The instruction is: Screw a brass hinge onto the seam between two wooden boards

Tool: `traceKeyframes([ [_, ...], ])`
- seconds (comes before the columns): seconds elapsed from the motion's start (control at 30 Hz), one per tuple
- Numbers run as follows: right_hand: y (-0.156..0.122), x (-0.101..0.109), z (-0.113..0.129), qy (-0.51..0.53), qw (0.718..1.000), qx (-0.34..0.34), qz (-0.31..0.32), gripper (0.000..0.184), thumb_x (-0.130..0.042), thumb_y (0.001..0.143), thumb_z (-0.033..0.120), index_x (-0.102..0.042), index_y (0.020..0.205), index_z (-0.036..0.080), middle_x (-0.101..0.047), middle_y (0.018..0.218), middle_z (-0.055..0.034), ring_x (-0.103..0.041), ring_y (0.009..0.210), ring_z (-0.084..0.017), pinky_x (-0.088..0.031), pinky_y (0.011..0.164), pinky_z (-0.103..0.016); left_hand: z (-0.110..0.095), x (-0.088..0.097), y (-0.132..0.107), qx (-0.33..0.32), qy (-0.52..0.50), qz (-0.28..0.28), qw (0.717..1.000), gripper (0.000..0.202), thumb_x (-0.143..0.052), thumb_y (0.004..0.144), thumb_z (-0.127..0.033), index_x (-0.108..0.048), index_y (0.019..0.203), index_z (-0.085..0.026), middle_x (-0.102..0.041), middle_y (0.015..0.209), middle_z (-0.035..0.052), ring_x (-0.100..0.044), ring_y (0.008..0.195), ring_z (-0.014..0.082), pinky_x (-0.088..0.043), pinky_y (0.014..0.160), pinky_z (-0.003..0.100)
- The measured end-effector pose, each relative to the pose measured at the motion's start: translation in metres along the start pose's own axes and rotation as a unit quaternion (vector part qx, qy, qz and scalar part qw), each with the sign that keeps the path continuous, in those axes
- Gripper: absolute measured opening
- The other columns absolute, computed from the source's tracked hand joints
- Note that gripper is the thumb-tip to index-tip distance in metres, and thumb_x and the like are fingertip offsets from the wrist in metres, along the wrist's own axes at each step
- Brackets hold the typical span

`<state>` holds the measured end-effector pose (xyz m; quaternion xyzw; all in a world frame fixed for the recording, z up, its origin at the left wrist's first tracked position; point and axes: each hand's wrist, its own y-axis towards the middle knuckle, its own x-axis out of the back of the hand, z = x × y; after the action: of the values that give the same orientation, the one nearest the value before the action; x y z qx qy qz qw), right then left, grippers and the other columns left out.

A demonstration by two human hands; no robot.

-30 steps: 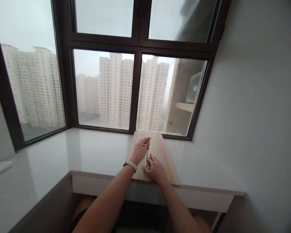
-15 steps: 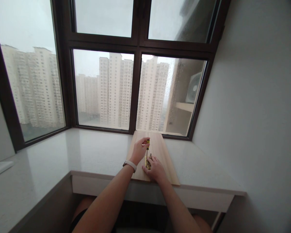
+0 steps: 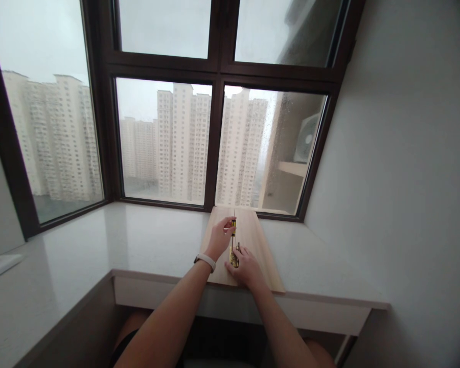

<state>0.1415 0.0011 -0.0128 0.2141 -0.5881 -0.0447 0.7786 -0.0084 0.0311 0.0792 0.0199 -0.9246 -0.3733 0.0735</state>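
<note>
My left hand (image 3: 219,238) grips the yellow-and-black handle of a screwdriver (image 3: 233,226), its shaft pointing down. The tip meets a small brass-coloured metal fitting (image 3: 233,259), possibly a latch or hinge; its exact kind is too small to tell. Fingers of my right hand (image 3: 247,267) close around this fitting and press it on a pale wooden board (image 3: 260,255). The board lies lengthwise from the counter's front edge to the window, with a thin dark line along its far part. Any screw under the tip is hidden.
A white counter (image 3: 157,240) runs beneath the dark-framed window (image 3: 214,143). At the far left lies a white flat object (image 3: 2,266). A white wall (image 3: 398,153) rises on the right. My legs are under the counter's front edge.
The screwdriver handle has turned slightly in the fingers of my left hand. Both hands, the fitting and the board stay in nearly the same place.
</note>
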Motion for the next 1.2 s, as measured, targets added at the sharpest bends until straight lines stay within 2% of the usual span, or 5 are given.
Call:
traceKeyframes([
  [0.1, 0.0003, -0.0007, -0.0004, 0.0, 1.0, -0.001, -0.001, 0.073, -0.052, 0.085, 0.066, -0.058, 0.141, 0.02, -0.047, 0.153, -0.0134, -0.038, 0.142, -0.032, -0.024, 0.118, -0.042, -0.0013, -0.0016, -0.0014, -0.014, 0.023, -0.014, 1.0, 0.036, -0.063, 0.086, -0.014, -0.066, 0.121, -0.024, -0.068, 0.095, 0.0035, -0.065, 0.08, 0.0139, -0.056, 0.07, 0.026],
  [0.23, 0.0006, -0.0024, -0.0013, 0.001, 1.0, -0.005, 0.001, 0.074, -0.052, 0.085, 0.067, -0.056, 0.143, 0.02, -0.046, 0.154, -0.0136, -0.038, 0.142, -0.032, -0.024, 0.118, -0.043, -0.0044, -0.0039, -0.0045, -0.035, 0.025, -0.012, 0.999, 0.033, -0.06, 0.09, -0.017, -0.067, 0.121, -0.025, -0.067, 0.101, 0.0051, -0.065, 0.086, 0.0148, -0.058, 0.076, 0.028],
  [0.47, 0.0007, -0.003, -0.0017, 0.003, 1.0, -0.001, 0.001, 0.075, -0.052, 0.085, 0.067, -0.056, 0.144, 0.02, -0.046, 0.153, -0.0136, -0.038, 0.142, -0.033, -0.024, 0.118, -0.043, -0.0032, -0.0058, -0.0031, -0.018, -0.023, 0.018, 0.999, 0.035, -0.054, 0.094, -0.017, -0.067, 0.126, -0.023, -0.069, 0.118, 0.0078, -0.066, 0.097, 0.0165, -0.059, 0.083, 0.03],
  [0.93, -0.0003, -0.0007, -0.0009, -0.002, 1.0, 0.007, -0.007, 0.073, -0.052, 0.085, 0.066, -0.057, 0.142, 0.02, -0.048, 0.152, -0.0137, -0.039, 0.141, -0.032, -0.025, 0.118, -0.042, -0.0034, -0.0002, -0.0013, 0.009, -0.012, 0.014, 1.0, 0.034, -0.055, 0.093, -0.017, -0.068, 0.123, -0.021, -0.073, 0.099, 0.0056, -0.067, 0.086, 0.0151, -0.056, 0.077, 0.027],
  [1.2, 0.0001, -0.0004, 0.0008, -0.005, 1.0, -0.006, 0.007, 0.075, -0.051, 0.086, 0.067, -0.055, 0.144, 0.02, -0.044, 0.155, -0.014, -0.037, 0.143, -0.032, -0.023, 0.119, -0.043, -0.0039, -0.0031, -0.0009, -0.013, 0.014, -0.01, 1.0, 0.033, -0.06, 0.089, -0.014, -0.069, 0.119, -0.023, -0.072, 0.098, 0.0054, -0.067, 0.087, 0.0157, -0.057, 0.079, 0.029],
])
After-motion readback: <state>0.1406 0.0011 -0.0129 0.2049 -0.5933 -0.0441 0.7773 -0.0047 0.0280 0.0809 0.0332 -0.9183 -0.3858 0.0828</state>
